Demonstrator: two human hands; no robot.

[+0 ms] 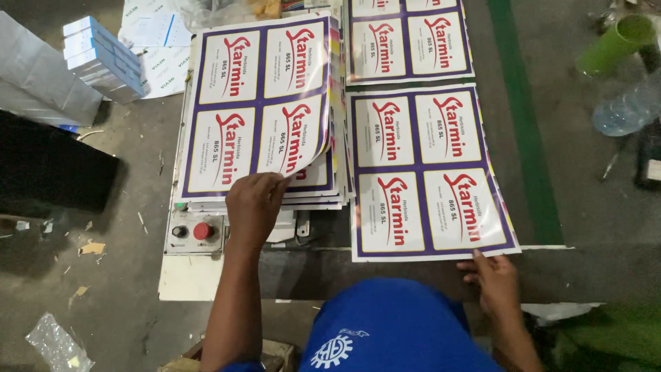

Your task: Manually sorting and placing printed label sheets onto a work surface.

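My left hand (253, 207) pinches the near right corner of the top sheet (258, 103) of a stack of printed label sheets (323, 196); the corner curls up off the stack. Each sheet bears white labels with red lettering in purple frames. My right hand (494, 279) rests with its fingertips on the near edge of a single label sheet (427, 172) lying flat to the right of the stack. A further label sheet (410, 38) lies beyond it.
Under the stack, a control panel with a red button (202, 231) and a black knob (180, 231). Stacked white-blue boxes (103, 58) sit far left. A green tube (616, 43) and clear plastic bottle (630, 107) lie right. A green stripe (527, 117) runs along the surface.
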